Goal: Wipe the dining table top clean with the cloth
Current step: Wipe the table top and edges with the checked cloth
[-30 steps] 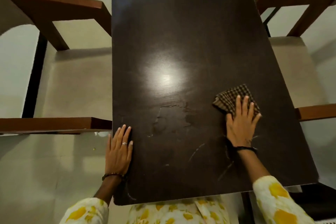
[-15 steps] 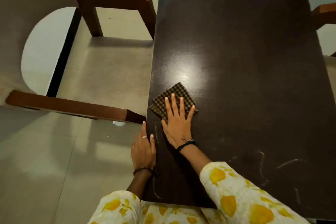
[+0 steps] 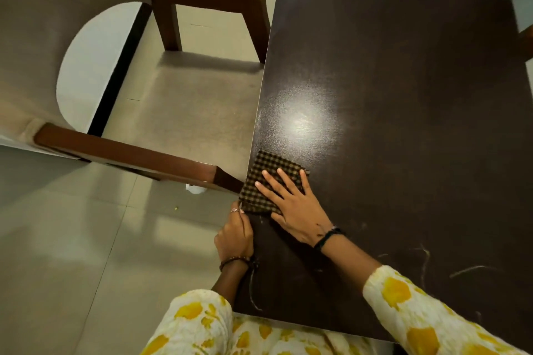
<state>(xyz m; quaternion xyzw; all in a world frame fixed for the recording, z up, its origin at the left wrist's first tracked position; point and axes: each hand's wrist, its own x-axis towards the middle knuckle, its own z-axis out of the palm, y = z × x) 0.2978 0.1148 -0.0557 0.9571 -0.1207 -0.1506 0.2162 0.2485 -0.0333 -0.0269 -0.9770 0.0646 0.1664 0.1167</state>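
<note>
Since half a second ago the folded brown-and-tan checked cloth (image 3: 268, 181) has slid further left, so its left side now sits right at the left edge of the dark brown rectangular dining table top (image 3: 403, 95), where before it lay a little inside that edge. The view has also drawn closer.

Nearest the camera are the white sleeves with yellow blotches (image 3: 418, 317). From them the right hand (image 3: 297, 207) reaches across the near left part of the table and lies flat, palm down, fingers spread, pressing on the near half of the cloth; it grips nothing, only bears down. A black band circles its wrist. The left hand (image 3: 235, 235), with a beaded bracelet and a ring, is curled against the table's left edge just beside the cloth's near corner; whether its fingers clasp the edge I cannot tell, since they are hidden under the rim.

Pale thin streaks (image 3: 461, 269) mark the table surface to the right of the right forearm, well apart from the cloth. Beyond the cloth a bright glare of light (image 3: 305, 121) sits on the surface.

To the left stands a beige upholstered chair with reddish-brown wooden armrests (image 3: 184, 112), its near armrest tip just beside the cloth. Pale floor tiles (image 3: 57, 239) lie beneath.
</note>
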